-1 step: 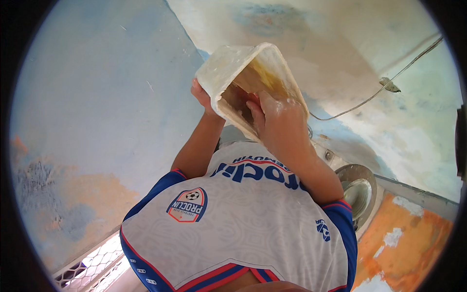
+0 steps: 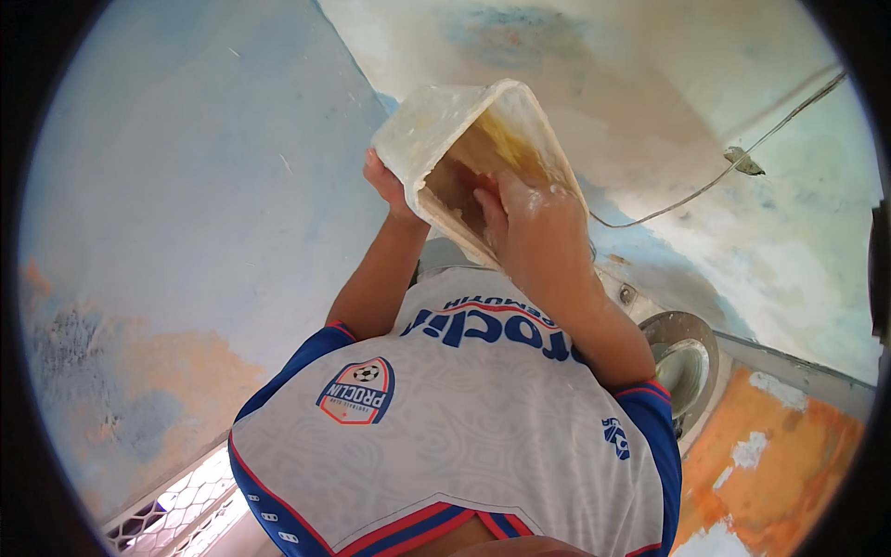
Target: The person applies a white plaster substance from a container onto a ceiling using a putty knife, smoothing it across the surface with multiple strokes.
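Note:
A whitish, rectangular plastic tub (image 2: pixel 432 121) is tilted in front of my chest, its open side facing me. Dried smears and a yellow stain mark its inner wall. My left hand (image 2: pixel 385 184) grips the outside of the tub at its left side, thumb showing and the other fingers hidden behind it. Inside the mouth of the tub is my right hand (image 2: pixel 538 218), with pale residue on its knuckles. Its fingers are curled together, and whatever they hold is hidden by the hand and the shaded interior.
A patchy, blue-grey painted wall (image 2: pixel 204 186) rises on the left. Along the wall at right hangs a thin cable (image 2: pixel 677 202). A round, grey-rimmed container (image 2: pixel 685 376) stands near my right elbow, beside a peeling orange surface (image 2: pixel 770 455). White metal mesh (image 2: pixel 181 506) shows at lower left.
My right hand has shifted very slightly within the tub's mouth. The left hand keeps its hold, and the tub is nearly still.

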Demonstrator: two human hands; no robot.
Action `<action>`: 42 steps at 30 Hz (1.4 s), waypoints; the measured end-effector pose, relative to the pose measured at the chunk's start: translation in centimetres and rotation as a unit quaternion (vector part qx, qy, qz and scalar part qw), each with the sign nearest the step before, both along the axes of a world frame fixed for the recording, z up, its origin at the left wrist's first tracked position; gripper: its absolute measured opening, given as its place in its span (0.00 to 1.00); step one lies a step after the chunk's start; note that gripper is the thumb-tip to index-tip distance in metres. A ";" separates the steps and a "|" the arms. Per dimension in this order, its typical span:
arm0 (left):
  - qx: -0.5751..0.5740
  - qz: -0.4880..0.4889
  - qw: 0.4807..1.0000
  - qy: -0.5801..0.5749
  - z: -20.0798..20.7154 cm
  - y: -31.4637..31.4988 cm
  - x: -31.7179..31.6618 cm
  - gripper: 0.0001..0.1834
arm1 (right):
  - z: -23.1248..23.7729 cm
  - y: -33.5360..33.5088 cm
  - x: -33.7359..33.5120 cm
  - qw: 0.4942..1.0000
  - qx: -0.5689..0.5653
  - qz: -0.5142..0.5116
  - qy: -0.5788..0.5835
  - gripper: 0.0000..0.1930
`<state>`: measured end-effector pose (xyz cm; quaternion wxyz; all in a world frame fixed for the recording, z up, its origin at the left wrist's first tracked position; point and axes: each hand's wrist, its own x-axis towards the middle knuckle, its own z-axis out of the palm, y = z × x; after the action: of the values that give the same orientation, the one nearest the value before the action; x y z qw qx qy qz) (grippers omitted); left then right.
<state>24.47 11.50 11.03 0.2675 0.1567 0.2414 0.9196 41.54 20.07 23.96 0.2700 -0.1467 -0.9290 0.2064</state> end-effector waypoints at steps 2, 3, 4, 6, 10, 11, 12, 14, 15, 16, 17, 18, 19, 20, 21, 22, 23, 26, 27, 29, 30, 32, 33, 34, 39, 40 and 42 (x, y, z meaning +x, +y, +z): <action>-0.034 0.001 0.999 -0.007 -0.4 -0.5 -1.0 0.42 | 0.2 0.2 -0.5 0.999 0.010 -0.028 0.021 0.08; -0.067 0.005 0.998 -0.013 -0.4 -0.7 -1.3 0.44 | 0.9 0.4 -0.7 1.000 -0.016 -0.011 0.018 0.08; -0.067 0.000 0.998 -0.015 0.5 -0.7 -1.4 0.44 | 1.3 0.5 -1.0 0.999 -0.043 0.002 0.021 0.08; -0.014 -0.045 0.994 -0.098 2.3 -0.7 -1.5 0.45 | 0.3 0.0 -2.1 1.000 -0.008 0.019 0.003 0.09; -0.012 -0.041 0.996 0.074 0.5 -0.8 -5.0 0.45 | -0.3 -1.9 -4.9 0.998 0.007 -0.043 -0.037 0.08; -0.005 -0.048 0.996 0.075 0.3 -1.0 -5.7 0.45 | 0.0 -2.1 -5.6 0.998 0.009 -0.045 -0.039 0.08; 0.001 -0.054 0.996 0.074 -0.2 -1.3 -6.4 0.45 | 0.3 -2.2 -6.1 0.999 0.006 -0.050 -0.010 0.08; 0.000 -0.067 0.996 0.051 -1.1 -2.1 -8.2 0.44 | 1.4 -2.5 -6.9 0.998 0.004 -0.057 0.014 0.08; -0.004 -0.081 0.996 0.032 -1.5 -2.4 -8.9 0.43 | 2.2 -2.8 -6.9 0.998 -0.002 -0.056 0.015 0.08; -0.004 -0.080 0.996 0.031 -0.9 -2.9 -9.3 0.43 | 2.8 -3.3 -7.0 0.998 -0.009 -0.052 0.019 0.08; 0.006 -0.077 0.996 0.038 -0.3 -3.2 -9.6 0.43 | 3.2 -3.8 -7.1 0.998 -0.009 -0.051 0.018 0.08; 0.015 -0.077 0.996 0.046 0.1 -3.5 -10.1 0.43 | 3.4 -4.4 -7.2 0.997 -0.036 -0.066 0.019 0.07; 0.015 -0.079 0.996 0.046 -0.2 -3.9 -10.9 0.43 | 3.4 -5.0 -7.5 0.995 -0.063 -0.080 0.020 0.07; 0.009 -0.076 0.995 0.065 -0.6 -4.2 -11.7 0.43 | 3.4 -5.7 -7.8 0.994 -0.064 -0.082 0.020 0.07; 0.004 -0.076 0.994 0.084 -1.0 -4.3 -12.5 0.43 | 3.4 -6.4 -8.1 0.988 -0.096 -0.112 0.040 0.07; 0.005 -0.081 0.993 0.083 -1.3 -4.6 -13.1 0.43 | 3.3 -6.9 -8.5 0.980 -0.128 -0.142 0.060 0.07; -0.001 -0.085 0.994 0.071 -1.5 -4.9 -13.8 0.43 | 2.9 -7.3 -9.0 0.979 -0.127 -0.147 0.060 0.07; -0.009 -0.103 0.993 0.048 -1.3 -5.4 -15.3 0.44 | 1.0 -8.2 -10.0 0.974 -0.144 -0.167 0.050 0.07; -0.015 -0.106 0.994 0.036 -1.2 -5.7 -15.7 0.44 | 0.5 -8.5 -10.3 0.976 -0.122 -0.169 0.061 0.07; -0.015 -0.107 0.992 0.061 -1.1 -5.8 -16.7 0.45 | 0.2 -9.2 -10.9 0.977 -0.099 -0.176 0.073 0.07; -0.016 -0.103 0.991 0.086 -1.1 -5.9 -17.0 0.45 | 0.3 -9.6 -11.2 0.975 -0.112 -0.179 0.075 0.07; -0.015 -0.113 0.990 0.087 -0.7 -5.9 -17.6 0.45 | -0.2 -10.4 -12.0 0.971 -0.125 -0.188 0.077 0.07; -0.013 -0.117 0.989 0.093 -0.2 -5.7 -17.9 0.44 | -1.0 -10.4 -12.7 0.976 -0.095 -0.174 0.095 0.07; -0.012 -0.124 0.988 0.094 0.4 -5.7 -18.0 0.44 | -1.5 -10.4 -13.2 0.979 -0.064 -0.159 0.112 0.08; -0.031 -0.091 0.984 0.152 1.3 -5.6 -18.4 0.41 | -1.3 -10.4 -13.2 0.980 0.040 -0.172 0.097 0.08; -0.029 -0.090 0.984 0.150 1.3 -5.7 -18.5 0.41 | -1.0 -10.4 -13.0 0.981 0.038 -0.167 0.092 0.09; -0.057 -0.086 0.981 0.164 1.3 -5.9 -18.8 0.41 | -1.6 -10.4 -13.0 0.985 0.016 -0.145 0.086 0.10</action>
<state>5.63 5.65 12.29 0.3108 0.3104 0.3199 0.8395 28.54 9.67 22.38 0.3788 -0.2576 -0.8741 0.1620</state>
